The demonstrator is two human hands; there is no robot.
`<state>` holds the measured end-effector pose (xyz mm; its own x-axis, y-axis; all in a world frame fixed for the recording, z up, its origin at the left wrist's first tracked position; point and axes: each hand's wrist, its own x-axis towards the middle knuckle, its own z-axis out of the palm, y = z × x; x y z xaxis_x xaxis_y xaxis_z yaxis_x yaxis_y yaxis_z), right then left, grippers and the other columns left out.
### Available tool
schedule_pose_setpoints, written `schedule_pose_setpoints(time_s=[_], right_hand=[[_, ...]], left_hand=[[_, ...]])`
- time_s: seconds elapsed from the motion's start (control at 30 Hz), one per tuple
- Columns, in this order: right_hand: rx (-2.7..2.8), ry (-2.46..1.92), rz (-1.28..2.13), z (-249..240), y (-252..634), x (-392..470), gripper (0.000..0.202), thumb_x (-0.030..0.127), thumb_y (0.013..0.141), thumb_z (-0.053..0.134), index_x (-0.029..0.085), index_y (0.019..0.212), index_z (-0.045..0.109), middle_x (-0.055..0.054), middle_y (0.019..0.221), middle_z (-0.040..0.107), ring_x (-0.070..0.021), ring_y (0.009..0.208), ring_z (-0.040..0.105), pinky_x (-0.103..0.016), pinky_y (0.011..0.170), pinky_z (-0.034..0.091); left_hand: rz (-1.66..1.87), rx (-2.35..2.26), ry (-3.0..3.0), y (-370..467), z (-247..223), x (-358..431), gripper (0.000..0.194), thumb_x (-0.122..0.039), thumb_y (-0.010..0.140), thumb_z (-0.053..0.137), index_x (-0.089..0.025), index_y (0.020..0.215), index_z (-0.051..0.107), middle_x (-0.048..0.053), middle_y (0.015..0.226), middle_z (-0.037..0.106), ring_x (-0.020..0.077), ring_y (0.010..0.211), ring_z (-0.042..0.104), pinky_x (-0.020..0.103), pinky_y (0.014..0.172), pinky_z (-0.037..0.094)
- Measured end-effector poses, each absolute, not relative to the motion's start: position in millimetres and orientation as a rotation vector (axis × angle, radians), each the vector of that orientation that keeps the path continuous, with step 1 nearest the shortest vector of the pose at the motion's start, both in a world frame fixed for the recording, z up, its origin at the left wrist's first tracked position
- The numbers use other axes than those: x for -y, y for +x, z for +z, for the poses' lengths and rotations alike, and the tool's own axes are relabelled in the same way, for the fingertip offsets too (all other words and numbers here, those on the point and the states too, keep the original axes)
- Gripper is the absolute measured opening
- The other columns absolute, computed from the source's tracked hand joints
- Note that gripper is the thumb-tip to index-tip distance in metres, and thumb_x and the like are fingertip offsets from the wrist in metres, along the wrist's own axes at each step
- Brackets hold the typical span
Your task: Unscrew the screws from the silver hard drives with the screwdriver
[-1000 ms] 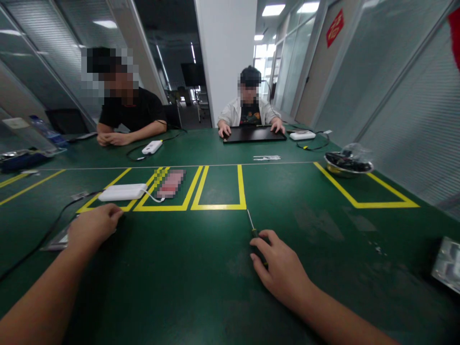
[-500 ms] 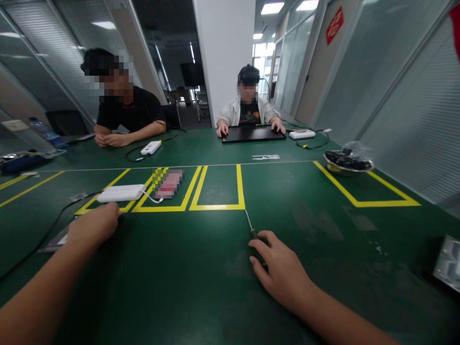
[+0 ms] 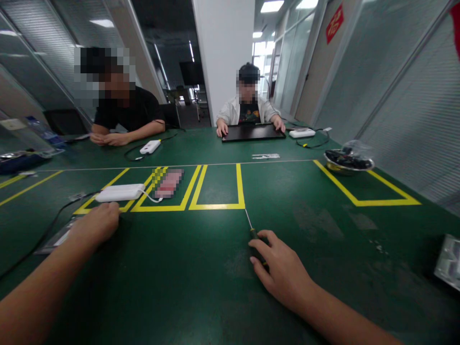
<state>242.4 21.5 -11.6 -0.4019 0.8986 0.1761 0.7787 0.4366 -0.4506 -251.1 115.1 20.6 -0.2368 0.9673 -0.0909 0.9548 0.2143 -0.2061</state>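
A screwdriver (image 3: pixel 254 234) with a dark handle and thin metal shaft lies under my right hand (image 3: pixel 278 263), whose fingers are closed round the handle. Its tip points away from me, at the corner of a yellow tape outline (image 3: pixel 217 207) on the green table. My left hand (image 3: pixel 98 221) rests on the table with curled fingers; whatever they hold, if anything, is hidden. Just beyond it lies a white power bank (image 3: pixel 120 192), cabled to a blurred pinkish phone (image 3: pixel 169 183). Partly beneath my left wrist is a flat clear bag (image 3: pixel 53 239).
Across the table, one person holds a black flat panel (image 3: pixel 253 132); another leans on folded arms. A bowl of dark items (image 3: pixel 348 161) stands at the right back. A metallic box (image 3: pixel 448 262) sits at the right edge. A black cable (image 3: pixel 39 244) runs along the left.
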Motion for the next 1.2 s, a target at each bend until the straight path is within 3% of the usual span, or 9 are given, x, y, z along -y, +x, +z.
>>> schedule_pose_setpoints(time_s=[0.3,0.7,1.0,1.2], right_hand=[[2.309,-1.419,0.419,-13,243,-23,0.030,0.024,0.091,0.050,0.022,0.119,0.061,-0.013,0.126,0.051,-0.0248,0.103,0.061,-0.042,0.087,0.053],[2.314,-1.417,0.430,-13,244,-23,0.030,0.025,0.091,0.049,0.022,0.118,0.061,-0.013,0.127,0.051,-0.0252,0.102,0.061,-0.043,0.086,0.054],[2.317,-1.401,0.415,-15,245,-22,0.030,0.024,0.091,0.049,0.022,0.118,0.060,-0.013,0.126,0.051,-0.0251,0.102,0.061,-0.044,0.086,0.054],[2.323,-1.404,0.430,-13,245,-23,0.030,0.024,0.091,0.049,0.022,0.118,0.060,-0.013,0.127,0.050,-0.0253,0.103,0.061,-0.044,0.087,0.054]], left_hand=[[0.542,2.313,-1.897,-241,28,-111,0.041,-0.020,0.096,0.026,-0.004,0.109,0.061,0.026,0.118,0.059,0.0379,0.111,0.056,0.052,0.087,0.047],[0.571,2.035,-1.998,-232,28,-104,0.035,-0.016,0.093,0.033,-0.006,0.100,0.066,0.022,0.107,0.061,0.0350,0.104,0.055,0.048,0.085,0.047],[0.482,1.985,-2.048,-228,20,-88,0.043,-0.032,0.098,0.030,-0.009,0.100,0.066,0.017,0.106,0.061,0.0298,0.099,0.057,0.041,0.084,0.047],[0.246,2.392,-1.760,-237,27,-68,0.056,-0.045,0.098,0.025,-0.014,0.116,0.067,0.017,0.115,0.065,0.0329,0.100,0.061,0.042,0.080,0.050]])
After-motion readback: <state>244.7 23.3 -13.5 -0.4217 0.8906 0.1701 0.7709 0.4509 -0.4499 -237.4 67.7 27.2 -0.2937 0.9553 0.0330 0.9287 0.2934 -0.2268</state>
